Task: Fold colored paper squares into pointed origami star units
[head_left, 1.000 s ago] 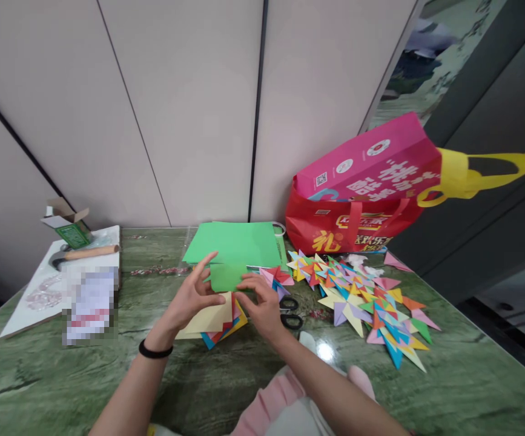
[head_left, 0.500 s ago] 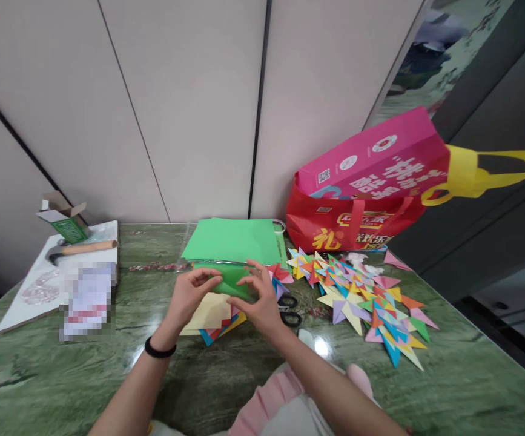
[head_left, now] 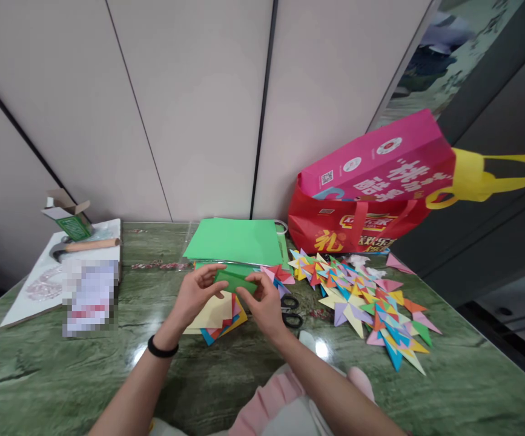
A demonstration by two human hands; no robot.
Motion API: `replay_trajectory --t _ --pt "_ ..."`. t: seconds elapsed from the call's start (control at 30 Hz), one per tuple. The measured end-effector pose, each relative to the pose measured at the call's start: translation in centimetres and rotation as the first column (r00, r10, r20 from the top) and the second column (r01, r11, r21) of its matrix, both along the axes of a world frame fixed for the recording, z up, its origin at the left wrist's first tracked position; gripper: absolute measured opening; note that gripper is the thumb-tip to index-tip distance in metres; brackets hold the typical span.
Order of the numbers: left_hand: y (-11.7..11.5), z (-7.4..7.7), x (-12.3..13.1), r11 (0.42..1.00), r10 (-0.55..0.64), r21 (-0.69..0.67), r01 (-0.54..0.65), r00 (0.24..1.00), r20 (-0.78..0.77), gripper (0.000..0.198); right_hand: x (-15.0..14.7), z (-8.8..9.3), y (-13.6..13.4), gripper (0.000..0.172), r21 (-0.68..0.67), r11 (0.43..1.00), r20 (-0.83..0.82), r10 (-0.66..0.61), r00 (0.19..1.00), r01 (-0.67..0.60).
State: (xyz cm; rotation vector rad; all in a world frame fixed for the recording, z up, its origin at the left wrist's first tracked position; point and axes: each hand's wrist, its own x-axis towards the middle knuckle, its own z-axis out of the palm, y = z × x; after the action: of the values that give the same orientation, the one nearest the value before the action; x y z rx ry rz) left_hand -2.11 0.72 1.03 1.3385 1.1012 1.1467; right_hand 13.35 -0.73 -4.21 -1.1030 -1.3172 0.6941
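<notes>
While pale wall panels (head_left: pixel 198 109) stand at the back, a green worktop (head_left: pixel 53 381) carries the rest. Far R: red bag (head_left: pixel 307 227) up against the wall, w/ a pink bag (head_left: pixel 371 160) poking out of its top, tilted, its yellow handle (head_left: pixel 468 175) sticking out to the R. In front of it, a heap of folded paper stars (head_left: pixel 378 306), mixed colours. Far L: white board (head_left: pixel 17 312), lying at an angle. At the back, approx. centre, big green sheets (head_left: pixel 232 239) lie flat.

Both hands are mid-worktop, in front of those sheets. Below & btwn them, a small stack of paper squares (head_left: pixel 210 315): cream on top, red, yellow & blue corners showing. On the board: hammer (head_left: pixel 92 244) w/ wooden handle, small green box (head_left: pixel 75 227) standing open.

Small green paper (head_left: pixel 235 282), looks doubled over, is held up btwn the hands, just above the stack's far edge. L hand (head_left: pixel 198 293): fingers & thumb pinch its L end. R hand (head_left: pixel 264 306): fingers & thumb pinch its R end. Scissors (head_left: pixel 293 320), black handles, lie just R of the R hand; blades mostly hidden. Black band (head_left: pixel 162 349) on L wrist.
</notes>
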Motion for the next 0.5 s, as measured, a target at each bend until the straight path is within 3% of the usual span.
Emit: replay_trajectory --t 0.1,0.27,0.5 --pt "-0.09 -0.01 0.09 1.0 -0.007 0.0 0.007 1.0 -0.001 0.035 -0.02 0.05 -0.03 0.033 -0.018 1.0 -0.035 0.012 0.999 -0.012" --pt "-0.33 0.26 0.2 0.999 0.015 -0.03 -0.015 1.0 0.018 0.036 0.1 0.11 0.16 0.021 0.006 0.999 -0.004 0.046 0.999 -0.046" --pt "-0.16 -0.12 0.13 0.997 -0.007 -0.075 0.014 0.996 0.093 0.036 0.0 -0.03 0.17 0.023 -0.075 0.996 -0.07 0.045 0.997 -0.05"
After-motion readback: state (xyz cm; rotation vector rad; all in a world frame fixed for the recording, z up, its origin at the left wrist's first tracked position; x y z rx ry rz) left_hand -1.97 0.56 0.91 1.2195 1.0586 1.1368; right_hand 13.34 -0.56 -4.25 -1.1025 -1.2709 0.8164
